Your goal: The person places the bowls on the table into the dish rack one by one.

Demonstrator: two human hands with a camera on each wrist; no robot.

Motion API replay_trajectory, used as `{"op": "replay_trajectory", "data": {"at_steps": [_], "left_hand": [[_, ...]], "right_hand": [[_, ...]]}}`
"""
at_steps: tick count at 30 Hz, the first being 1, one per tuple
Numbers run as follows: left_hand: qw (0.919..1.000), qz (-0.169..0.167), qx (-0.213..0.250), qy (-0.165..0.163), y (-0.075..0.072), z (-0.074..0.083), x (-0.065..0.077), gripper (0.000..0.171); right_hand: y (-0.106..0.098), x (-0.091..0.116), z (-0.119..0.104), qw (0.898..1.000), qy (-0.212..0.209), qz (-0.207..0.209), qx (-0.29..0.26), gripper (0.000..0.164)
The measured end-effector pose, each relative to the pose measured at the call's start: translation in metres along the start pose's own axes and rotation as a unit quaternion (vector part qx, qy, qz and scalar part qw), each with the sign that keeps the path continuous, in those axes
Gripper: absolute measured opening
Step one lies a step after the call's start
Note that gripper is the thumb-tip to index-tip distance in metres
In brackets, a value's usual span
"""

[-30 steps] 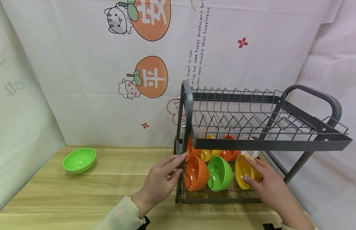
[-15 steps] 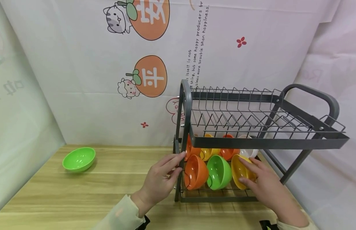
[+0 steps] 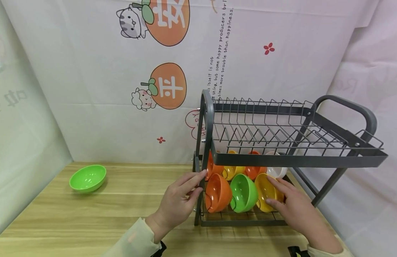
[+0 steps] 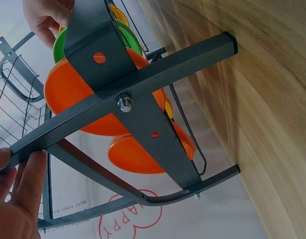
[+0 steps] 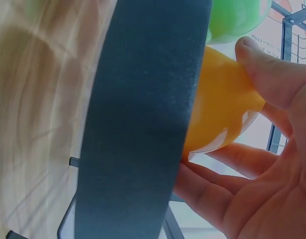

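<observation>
My right hand (image 3: 294, 205) grips a yellow bowl (image 3: 265, 192) at the right of the front row on the lower tier of a dark grey dish rack (image 3: 301, 161). In the right wrist view, the thumb and fingers lie around the yellow bowl (image 5: 225, 102), partly hidden by the rack's front bar (image 5: 143, 119). The bowl stands on its side, close beside a green bowl (image 3: 244, 192), with an orange bowl (image 3: 218, 192) further left. My left hand (image 3: 179, 200) holds the rack's left front post, thumb and fingers on either side of it (image 4: 26, 199).
Behind the front row stand more bowls: an orange one, a yellow bowl (image 3: 232, 171), a red-orange bowl (image 3: 254, 170) and a white bowl (image 3: 276, 171). Another green bowl (image 3: 88, 178) sits at the left on the wooden table (image 3: 127, 200). The upper wire tier (image 3: 262, 125) overhangs the bowls.
My right hand has moved slightly left with the yellow bowl, bringing it nearer the green one. The left hand stays on the post.
</observation>
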State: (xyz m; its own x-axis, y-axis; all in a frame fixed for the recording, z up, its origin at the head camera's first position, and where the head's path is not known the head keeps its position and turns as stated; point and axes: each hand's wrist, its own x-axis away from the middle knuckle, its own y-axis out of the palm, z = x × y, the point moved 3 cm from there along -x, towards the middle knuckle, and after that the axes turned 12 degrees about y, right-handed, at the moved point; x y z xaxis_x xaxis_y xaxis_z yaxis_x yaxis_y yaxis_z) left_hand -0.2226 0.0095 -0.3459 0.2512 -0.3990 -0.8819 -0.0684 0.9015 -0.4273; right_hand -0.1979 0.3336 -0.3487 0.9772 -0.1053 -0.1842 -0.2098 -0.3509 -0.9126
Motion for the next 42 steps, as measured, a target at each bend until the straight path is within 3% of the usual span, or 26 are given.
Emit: {"op": "replay_trajectory", "data": {"at_steps": [12,31,42], "left_hand": [[1.0,-0.001,-0.006,-0.004,0.0001,0.0004,0.0008,0.056],[1.0,0.006,-0.001,0.002,0.0019,-0.0006,0.0012,0.055],[1.0,0.006,-0.001,0.002,0.0016,-0.0014,0.0023,0.056]], "right_hand": [[-0.0005,-0.0064,0.0098,0.997,0.017,-0.041,-0.058,0.072],[-0.0022,-0.007,0.0059,0.997,0.041,-0.056,-0.03,0.08],[-0.0057,-0.0038,0.0052,0.998,-0.029,-0.036,-0.039,0.076]]}}
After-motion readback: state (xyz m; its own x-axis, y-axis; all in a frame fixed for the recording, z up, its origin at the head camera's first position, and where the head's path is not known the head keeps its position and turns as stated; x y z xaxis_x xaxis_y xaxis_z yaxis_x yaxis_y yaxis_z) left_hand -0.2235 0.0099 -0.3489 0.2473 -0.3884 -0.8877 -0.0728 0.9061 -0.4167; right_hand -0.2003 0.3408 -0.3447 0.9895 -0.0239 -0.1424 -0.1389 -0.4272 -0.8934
